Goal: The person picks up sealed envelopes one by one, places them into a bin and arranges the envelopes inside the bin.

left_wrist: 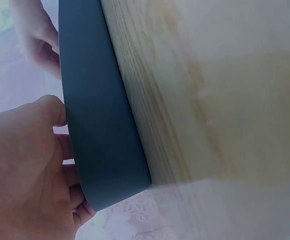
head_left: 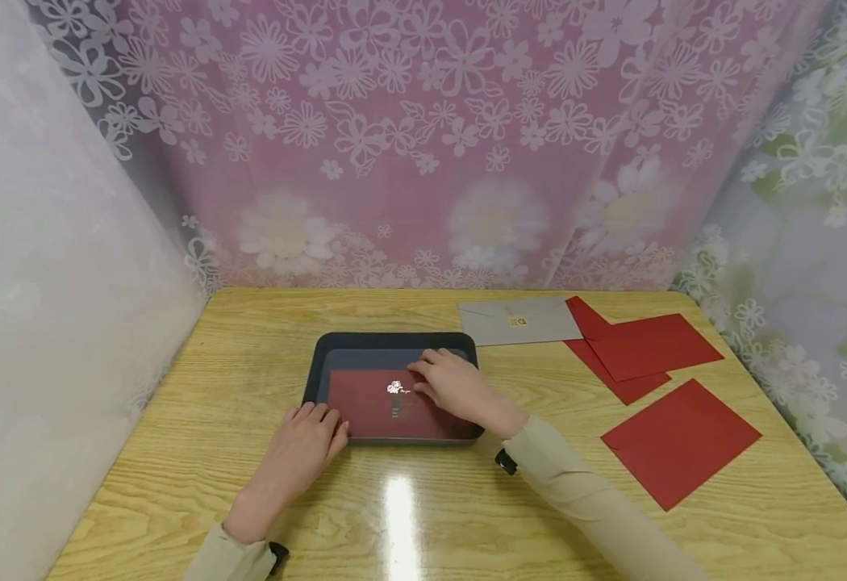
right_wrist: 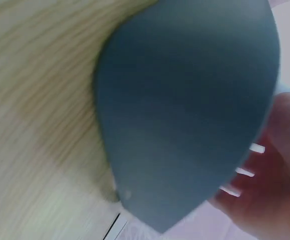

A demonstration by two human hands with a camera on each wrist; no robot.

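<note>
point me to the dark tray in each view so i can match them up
Head: the dark tray sits just left of centre, lower half.
Left wrist: its outer wall runs from the top edge down, left of centre.
Right wrist: its wall fills the upper middle.
Shared landmark: the wood-grain table.

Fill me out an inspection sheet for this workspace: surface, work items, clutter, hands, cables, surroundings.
Surface: wooden table, light glare near the front.
Work items: dark tray with a dark red card lying in it.
Clutter: grey envelope beyond the tray's far right corner; three red envelopes at right, two overlapping.
Hands: left hand rests at the tray's near left corner; right hand is over the card's right part, grip unclear.
Cables: nothing seen.
Surroundings: pink flowered curtain behind, pale sheet at left.
</note>
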